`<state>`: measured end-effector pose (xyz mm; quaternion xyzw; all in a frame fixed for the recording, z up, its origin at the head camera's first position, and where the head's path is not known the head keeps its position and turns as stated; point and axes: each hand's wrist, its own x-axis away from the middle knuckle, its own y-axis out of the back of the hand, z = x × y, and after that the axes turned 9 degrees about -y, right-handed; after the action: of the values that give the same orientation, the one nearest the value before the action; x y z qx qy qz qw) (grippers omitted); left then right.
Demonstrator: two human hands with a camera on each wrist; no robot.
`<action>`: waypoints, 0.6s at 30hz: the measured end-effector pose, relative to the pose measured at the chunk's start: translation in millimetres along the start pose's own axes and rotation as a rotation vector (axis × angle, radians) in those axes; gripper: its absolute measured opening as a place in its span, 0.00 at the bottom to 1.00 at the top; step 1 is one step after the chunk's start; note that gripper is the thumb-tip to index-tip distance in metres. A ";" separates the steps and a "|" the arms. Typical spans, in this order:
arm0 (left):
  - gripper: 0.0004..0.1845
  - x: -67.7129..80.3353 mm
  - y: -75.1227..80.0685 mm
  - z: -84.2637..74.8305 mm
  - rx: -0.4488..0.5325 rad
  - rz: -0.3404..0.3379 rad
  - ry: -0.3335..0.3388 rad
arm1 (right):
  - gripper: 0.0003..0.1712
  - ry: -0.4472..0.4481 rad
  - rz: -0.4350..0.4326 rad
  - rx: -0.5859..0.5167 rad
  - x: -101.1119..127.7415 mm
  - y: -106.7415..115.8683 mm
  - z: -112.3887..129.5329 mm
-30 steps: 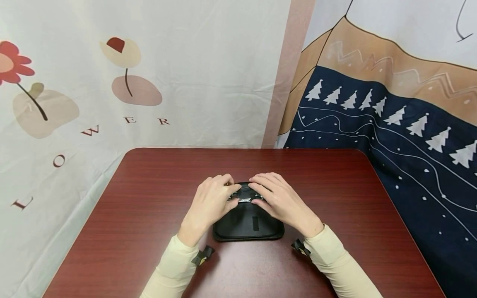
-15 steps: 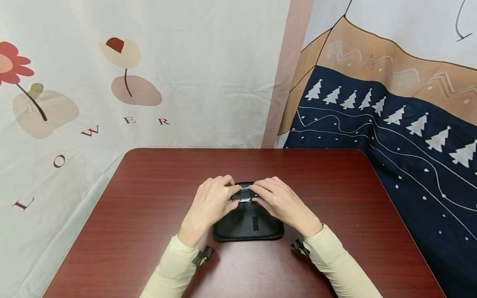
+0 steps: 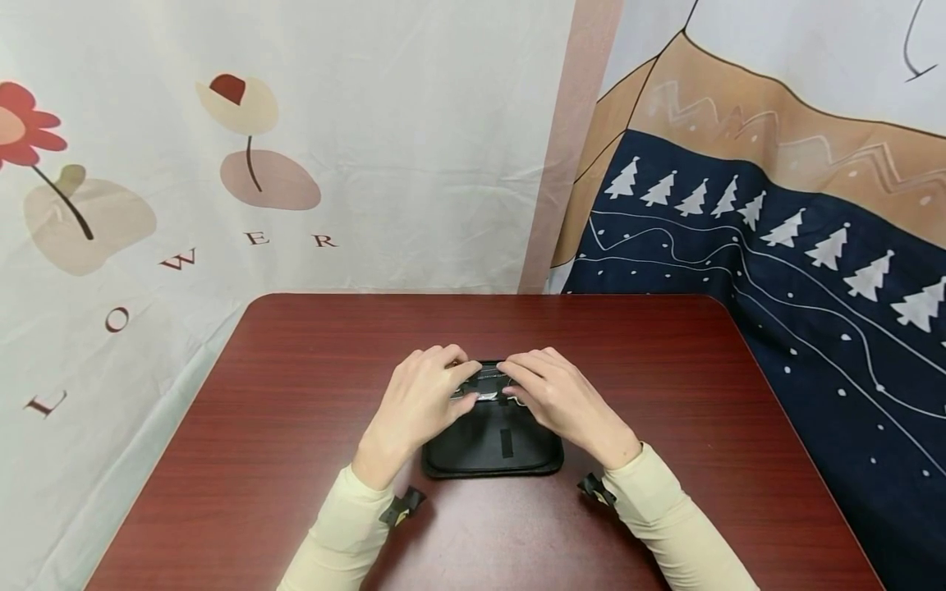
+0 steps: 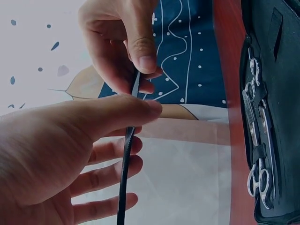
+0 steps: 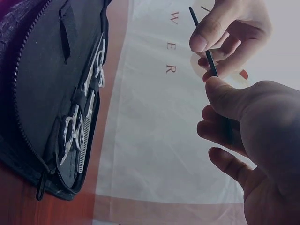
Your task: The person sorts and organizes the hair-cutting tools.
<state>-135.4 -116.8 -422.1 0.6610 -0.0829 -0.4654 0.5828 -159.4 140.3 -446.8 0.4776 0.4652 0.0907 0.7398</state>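
Observation:
Both hands meet above the far part of an open black zip case [image 3: 469, 447] on the table. My left hand [image 3: 417, 390] pinches a slim black comb [image 4: 123, 178] between thumb and index finger, the other fingers spread behind it. In the left wrist view the comb appears edge-on, with fine notches along it. Farther along the comb, my right hand [image 3: 565, 398] pinches it between thumb and fingers. In the right wrist view its dark end sticks out past the left thumb. Silver scissors [image 4: 263, 185] and toothed thinning scissors [image 5: 85, 145] lie strapped inside the case.
The reddish-brown table [image 3: 296, 443] surrounds the case. Behind its far edge hang a pale printed curtain [image 3: 414, 164] and a navy one [image 3: 665, 238] with white trees. A zipper pull [image 5: 41, 185] dangles at the case's corner.
Both hands stay over the case. The right fingertips dip left and back, then shift slightly right, so the gap between the hands is a little wider. The case stays put.

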 end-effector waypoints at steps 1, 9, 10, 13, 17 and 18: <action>0.22 -0.2 -0.2 0.6 0.008 -0.010 -0.002 | 0.23 -0.004 -0.003 -0.004 0.0 0.4 -0.6; 0.35 -0.5 -0.5 5.7 0.103 -0.055 0.015 | 0.24 -0.028 -0.034 -0.035 1.5 2.6 -7.8; 0.38 -0.5 -0.6 6.4 0.115 -0.057 0.020 | 0.24 -0.030 -0.038 -0.038 1.9 2.9 -8.9; 0.44 -1.2 -0.6 8.2 0.148 -0.070 0.036 | 0.23 -0.041 -0.045 -0.057 2.2 5.0 -11.1; 0.49 -1.4 -1.7 11.0 0.200 -0.100 0.032 | 0.23 -0.048 -0.060 -0.080 2.2 7.8 -14.3; 0.50 -1.3 -2.0 11.8 0.214 -0.105 0.028 | 0.23 -0.048 -0.063 -0.083 2.1 8.4 -15.2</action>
<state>-145.4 -123.5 -421.7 0.7292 -0.0892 -0.4747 0.4848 -167.4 155.4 -443.2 0.4339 0.4578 0.0749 0.7724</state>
